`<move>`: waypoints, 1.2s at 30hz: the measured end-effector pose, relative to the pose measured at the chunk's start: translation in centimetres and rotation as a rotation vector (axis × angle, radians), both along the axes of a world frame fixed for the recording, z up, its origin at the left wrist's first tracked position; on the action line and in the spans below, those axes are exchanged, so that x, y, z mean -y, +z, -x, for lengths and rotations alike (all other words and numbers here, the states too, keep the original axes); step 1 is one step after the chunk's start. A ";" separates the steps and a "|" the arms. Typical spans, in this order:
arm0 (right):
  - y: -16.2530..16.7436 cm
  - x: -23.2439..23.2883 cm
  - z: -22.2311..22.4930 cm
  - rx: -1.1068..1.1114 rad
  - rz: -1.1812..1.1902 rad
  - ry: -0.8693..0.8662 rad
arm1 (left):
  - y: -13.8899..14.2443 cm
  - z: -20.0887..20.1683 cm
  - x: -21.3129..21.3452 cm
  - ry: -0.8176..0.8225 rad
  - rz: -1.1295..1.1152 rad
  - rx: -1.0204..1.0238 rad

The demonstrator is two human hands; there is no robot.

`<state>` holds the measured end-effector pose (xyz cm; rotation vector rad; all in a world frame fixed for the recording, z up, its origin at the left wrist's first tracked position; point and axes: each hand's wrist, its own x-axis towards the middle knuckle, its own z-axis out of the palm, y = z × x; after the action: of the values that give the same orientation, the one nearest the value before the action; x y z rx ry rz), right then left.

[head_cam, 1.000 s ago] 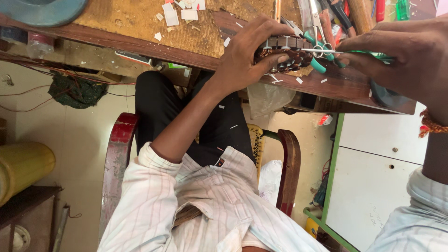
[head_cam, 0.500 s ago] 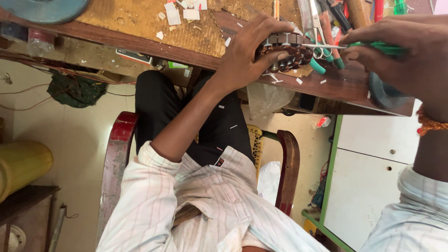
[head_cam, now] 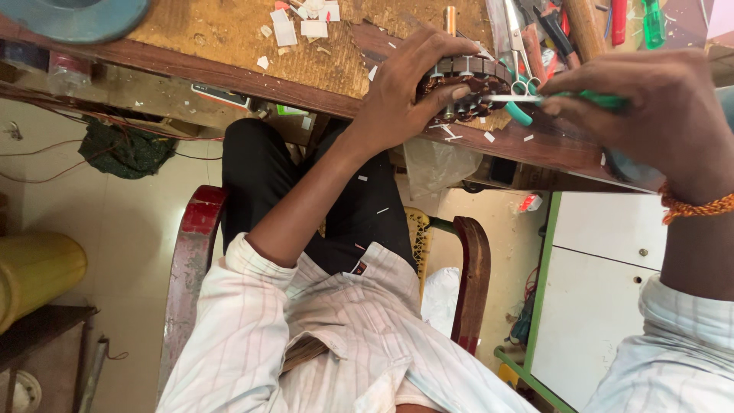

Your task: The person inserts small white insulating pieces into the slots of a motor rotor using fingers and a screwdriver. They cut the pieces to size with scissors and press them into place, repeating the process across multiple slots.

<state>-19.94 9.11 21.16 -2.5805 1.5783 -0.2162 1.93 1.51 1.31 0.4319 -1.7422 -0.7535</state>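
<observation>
My left hand (head_cam: 409,92) grips a round motor stator (head_cam: 468,86) with copper windings and holds it at the front edge of the wooden bench (head_cam: 229,46). My right hand (head_cam: 646,115) is closed on a green-handled tool (head_cam: 604,99). A thin white strip (head_cam: 511,98) runs from the tool to the stator's right side. My fingers hide part of the stator, and where the tip meets it is hard to make out.
Teal-handled scissors (head_cam: 521,107), paper scraps (head_cam: 284,30) and several hand tools (head_cam: 589,27) lie on the bench. A grey-blue disc (head_cam: 73,15) sits top left. Red wooden chair arms (head_cam: 195,252) flank my lap. A white cabinet (head_cam: 604,291) is at the right and a yellow drum (head_cam: 34,271) at the left.
My right hand has dropped slightly and the white strip now lies level against the stator. My left hand keeps the stator in nearly the same place.
</observation>
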 end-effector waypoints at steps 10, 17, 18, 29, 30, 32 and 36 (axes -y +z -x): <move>-1.5 -0.1 2.2 0.146 0.110 0.062 | 0.1 0.0 0.0 -0.020 0.018 -0.010; -2.0 0.0 2.0 0.135 0.127 0.065 | 0.0 0.1 0.0 -0.006 0.005 0.009; -2.1 -0.1 2.2 0.141 0.124 0.047 | 0.0 0.1 0.0 -0.006 -0.003 0.012; -3.8 -1.7 1.5 0.248 0.112 0.010 | -0.6 0.2 0.3 0.022 -0.010 0.008; -3.5 -1.7 1.5 0.283 0.108 0.026 | -0.5 0.2 0.2 0.012 0.000 0.012; -2.6 -1.4 1.4 0.295 0.130 0.066 | -0.2 0.2 0.1 0.001 0.008 0.032; -1.1 -0.8 0.5 0.096 0.244 0.145 | 0.5 -0.4 -0.9 -0.005 -0.019 0.086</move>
<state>-20.42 9.90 20.05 -2.8025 1.4034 -0.5417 2.36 2.37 1.78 0.4789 -1.8182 -0.7655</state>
